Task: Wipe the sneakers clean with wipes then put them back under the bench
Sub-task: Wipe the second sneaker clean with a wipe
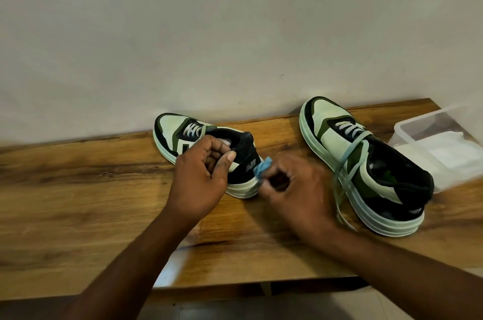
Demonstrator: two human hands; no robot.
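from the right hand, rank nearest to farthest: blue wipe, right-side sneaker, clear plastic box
From the right hand:
1. Blue wipe, pinched in its fingers at the left sneaker's heel.
2. Right-side sneaker, just right of the hand.
3. Clear plastic box, at the bench's far right.

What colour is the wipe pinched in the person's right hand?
Blue. The head view shows the wipe bunched in the right hand, against the left sneaker's heel.
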